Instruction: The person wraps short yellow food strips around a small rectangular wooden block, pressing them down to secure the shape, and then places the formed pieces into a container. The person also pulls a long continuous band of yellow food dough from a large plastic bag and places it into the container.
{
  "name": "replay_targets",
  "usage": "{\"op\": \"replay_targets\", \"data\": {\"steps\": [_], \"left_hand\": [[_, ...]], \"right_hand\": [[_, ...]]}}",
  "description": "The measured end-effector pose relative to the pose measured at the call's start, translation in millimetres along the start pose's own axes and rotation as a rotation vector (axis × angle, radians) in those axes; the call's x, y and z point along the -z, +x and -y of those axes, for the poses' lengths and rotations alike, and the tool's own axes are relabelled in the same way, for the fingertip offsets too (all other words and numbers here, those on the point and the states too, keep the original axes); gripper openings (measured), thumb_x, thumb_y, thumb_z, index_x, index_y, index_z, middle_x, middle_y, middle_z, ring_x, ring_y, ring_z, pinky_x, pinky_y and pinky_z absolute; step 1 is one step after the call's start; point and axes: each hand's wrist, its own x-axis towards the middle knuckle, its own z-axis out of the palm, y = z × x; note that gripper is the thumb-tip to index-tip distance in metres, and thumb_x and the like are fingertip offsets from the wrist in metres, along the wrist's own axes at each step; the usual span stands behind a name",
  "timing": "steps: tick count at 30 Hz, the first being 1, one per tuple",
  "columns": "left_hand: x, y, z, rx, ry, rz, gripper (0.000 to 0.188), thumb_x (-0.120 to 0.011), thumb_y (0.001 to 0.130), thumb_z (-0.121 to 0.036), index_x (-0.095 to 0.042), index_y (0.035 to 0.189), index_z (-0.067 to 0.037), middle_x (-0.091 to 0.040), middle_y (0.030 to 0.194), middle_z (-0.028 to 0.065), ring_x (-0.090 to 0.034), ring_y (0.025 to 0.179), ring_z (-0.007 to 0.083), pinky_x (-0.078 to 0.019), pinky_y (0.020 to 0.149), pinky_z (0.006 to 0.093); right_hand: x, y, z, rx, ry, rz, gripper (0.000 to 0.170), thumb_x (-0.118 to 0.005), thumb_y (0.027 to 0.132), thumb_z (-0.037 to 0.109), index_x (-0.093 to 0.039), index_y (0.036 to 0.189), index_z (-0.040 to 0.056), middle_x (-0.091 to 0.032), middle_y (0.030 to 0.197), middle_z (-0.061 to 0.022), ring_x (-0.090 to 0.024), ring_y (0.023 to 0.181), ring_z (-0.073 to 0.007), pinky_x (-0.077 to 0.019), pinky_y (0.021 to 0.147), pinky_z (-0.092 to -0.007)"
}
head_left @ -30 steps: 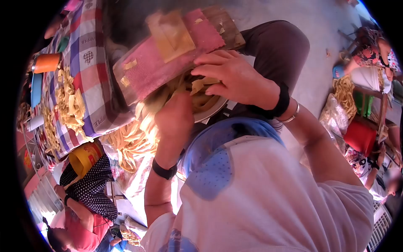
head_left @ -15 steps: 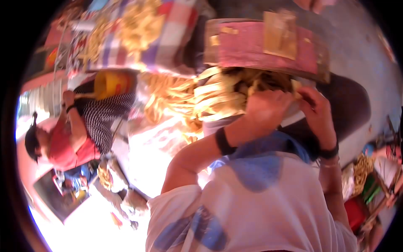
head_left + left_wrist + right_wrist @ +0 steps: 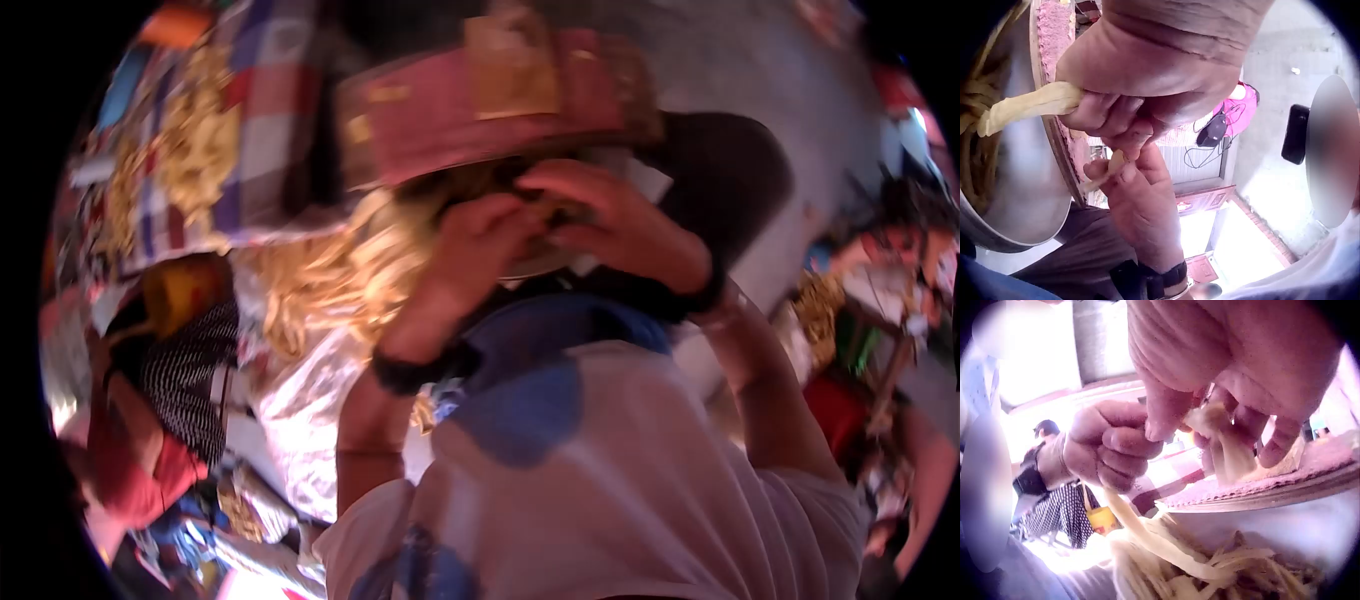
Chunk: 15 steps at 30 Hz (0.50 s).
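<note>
In the head view both hands meet over a metal basin, just in front of a board topped with pink cloth (image 3: 420, 125). My left hand (image 3: 480, 245) has its fingers curled round a long pale yellow strip (image 3: 1035, 107), whose loose end hangs toward the basin (image 3: 1025, 242). Close beside it, my right hand (image 3: 630, 230) pinches a pale yellow strip piece (image 3: 1229, 447) between thumb and fingers, and its thumb tip is right at the left fist. More strips (image 3: 1172, 569) lie tangled in the basin below.
A wooden block (image 3: 515, 80) lies on the pink cloth. To the left, strips are heaped on a checked cloth (image 3: 270, 110), and a pile of long strips (image 3: 330, 270) spreads beside the basin. A person in red (image 3: 150, 470) sits at left; others sit at right.
The head view has swung right and back again. From reaching down at the basin, my left hand has come up beside the right one, with a strip in its fingers.
</note>
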Motion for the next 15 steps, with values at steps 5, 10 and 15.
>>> {"op": "replay_targets", "data": {"steps": [5, 10, 15], "left_hand": [[11, -6, -35, 0.003, 0.264, 0.135, 0.013, -0.057, 0.089, -0.014, -0.063, 0.086, -0.003, -0.052, 0.071, -0.0055, -0.043, 0.061, 0.0012, -0.0322, 0.052, 0.0170], [23, -12, -61, -0.139, 0.399, 0.263, 0.013, -0.059, 0.087, -0.012, -0.064, 0.087, 0.000, -0.055, 0.073, -0.0016, -0.048, 0.068, 0.0050, -0.0385, 0.059, 0.0199], [55, 56, -64, -0.142, 0.312, -0.052, 0.012, -0.060, 0.087, -0.013, -0.065, 0.095, -0.004, -0.056, 0.071, -0.0041, -0.048, 0.063, 0.0023, -0.0373, 0.052, 0.0190]], "right_hand": [[23, 1, 6, 0.028, -0.193, 0.090, 0.013, -0.062, 0.079, 0.010, -0.057, 0.086, 0.0001, -0.057, 0.079, -0.0147, -0.055, 0.073, -0.0357, -0.0444, 0.064, -0.0408], [55, 4, 30, -0.119, 0.007, 0.219, 0.013, -0.060, 0.085, 0.010, -0.060, 0.094, 0.0002, -0.056, 0.072, -0.0102, -0.057, 0.067, -0.0218, -0.0442, 0.060, -0.0316], [48, 44, -16, -0.177, 0.064, -0.263, 0.012, -0.056, 0.088, 0.009, -0.061, 0.096, 0.0008, -0.053, 0.069, -0.0012, -0.049, 0.063, -0.0063, -0.0414, 0.057, -0.0229]]}}
